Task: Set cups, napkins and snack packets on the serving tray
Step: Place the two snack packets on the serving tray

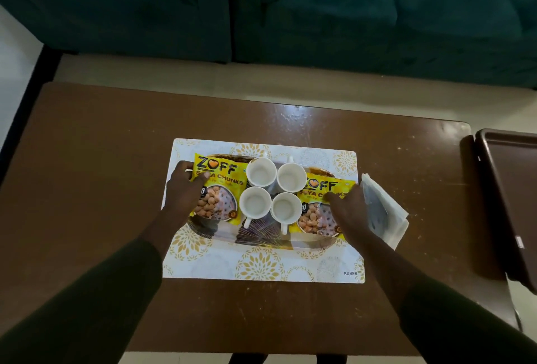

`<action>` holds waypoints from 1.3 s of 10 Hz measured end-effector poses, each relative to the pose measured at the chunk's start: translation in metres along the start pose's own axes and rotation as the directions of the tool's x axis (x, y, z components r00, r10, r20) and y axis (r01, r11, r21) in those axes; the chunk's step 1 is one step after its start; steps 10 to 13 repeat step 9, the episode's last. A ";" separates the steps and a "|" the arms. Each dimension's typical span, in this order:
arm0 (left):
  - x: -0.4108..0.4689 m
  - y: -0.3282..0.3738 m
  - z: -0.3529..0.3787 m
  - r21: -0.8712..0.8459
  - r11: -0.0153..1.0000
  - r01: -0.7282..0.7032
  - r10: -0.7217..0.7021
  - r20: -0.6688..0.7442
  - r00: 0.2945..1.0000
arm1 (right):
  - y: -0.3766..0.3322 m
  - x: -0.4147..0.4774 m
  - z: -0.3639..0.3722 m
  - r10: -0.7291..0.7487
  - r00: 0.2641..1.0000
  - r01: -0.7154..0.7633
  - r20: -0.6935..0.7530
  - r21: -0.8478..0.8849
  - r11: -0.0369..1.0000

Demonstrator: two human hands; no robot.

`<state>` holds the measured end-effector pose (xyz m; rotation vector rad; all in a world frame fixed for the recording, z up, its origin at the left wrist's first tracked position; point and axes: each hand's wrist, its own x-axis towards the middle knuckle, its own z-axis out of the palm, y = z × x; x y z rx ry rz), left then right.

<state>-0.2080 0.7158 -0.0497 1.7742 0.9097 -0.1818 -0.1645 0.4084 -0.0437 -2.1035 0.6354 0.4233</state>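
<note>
Serving tray: an oval tray sits on a patterned placemat in the middle of the brown desk; only its rim and front part show under the load.
Cups: four white cups stand upright in a tight two-by-two block at the tray's centre, handles turned outward, probably so the block stays compact.
Snack packets: one yellow packet lies flat on the tray's left end, a second packet on the right end, each touching the cup block; the pair flanks the cups evenly.
Left hand: the left hand rests on the left packet's outer edge, its grip loosely curled with the thumb laid on the packet face; it appears to be squaring or steadying the packet.
Right hand: the right hand lies over the right packet's outer edge, fingers spread flat, pinching nothing visible.
Napkins: a folded white stack of napkins lies just beside the right hand, overhanging the placemat's right edge; whether it rests on the tray rim cannot be told.
Progress: cups and packets judged placed; napkins look last to settle.
Other: a dark second tray sits at the desk's right edge, unused.
</note>
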 end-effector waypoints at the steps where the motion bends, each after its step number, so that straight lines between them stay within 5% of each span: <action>1: -0.005 0.000 0.005 0.060 0.997 -0.039 0.043 -0.080 0.996 | 0.001 -0.004 0.002 -0.031 0.999 0.029 -0.036 -0.063 0.998; 2: -0.010 -0.001 0.008 0.262 0.948 -0.182 0.217 -0.108 0.970 | 0.002 -0.006 0.001 -0.131 0.987 0.119 -0.089 -0.125 0.985; 5: -0.017 -0.007 0.000 0.526 0.812 -0.253 0.307 -0.016 0.952 | 0.007 -0.012 -0.013 -0.316 0.937 0.260 -0.151 -0.305 0.916; 8: -0.034 0.018 0.012 0.613 0.742 -0.271 0.392 -0.069 0.917 | -0.020 -0.021 -0.034 -0.465 0.885 0.447 0.016 -0.306 0.841; 13: -0.050 0.040 0.021 0.630 0.716 -0.300 0.436 -0.068 0.897 | -0.031 -0.029 -0.043 -0.478 0.877 0.471 0.058 -0.309 0.826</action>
